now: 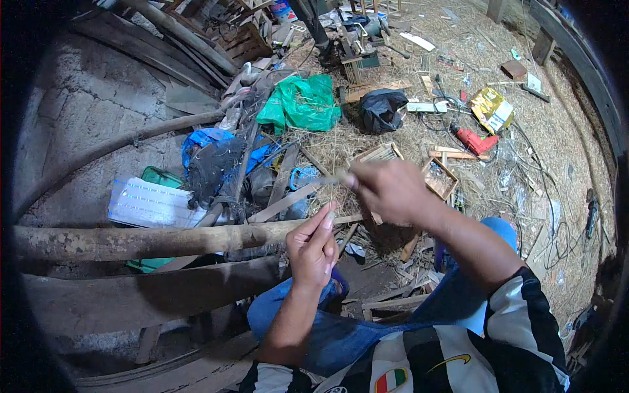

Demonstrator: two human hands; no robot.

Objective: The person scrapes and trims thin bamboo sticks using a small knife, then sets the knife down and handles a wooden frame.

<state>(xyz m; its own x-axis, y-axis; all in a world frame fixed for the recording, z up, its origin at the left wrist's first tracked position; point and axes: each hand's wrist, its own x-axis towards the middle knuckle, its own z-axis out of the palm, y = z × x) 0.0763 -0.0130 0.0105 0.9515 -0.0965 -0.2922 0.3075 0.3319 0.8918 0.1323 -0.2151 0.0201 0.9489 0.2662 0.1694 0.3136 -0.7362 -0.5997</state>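
My left hand (312, 249) is raised above my lap, its thumb and fingers pinched on a thin strip (334, 157) that stands up from the fingertips. To its upper right, my right hand (386, 187) is closed round the handle of a knife (321, 180), whose blurred blade points left and crosses close to the strip. The strip's lower end is hidden in my left fingers.
A thick bamboo pole (164, 240) lies across the left. Beyond my hands are a green plastic bag (301, 103), a black bag (382, 110), a red power tool (473, 141) with cables and a wooden box (439, 178). Straw and scraps cover the ground.
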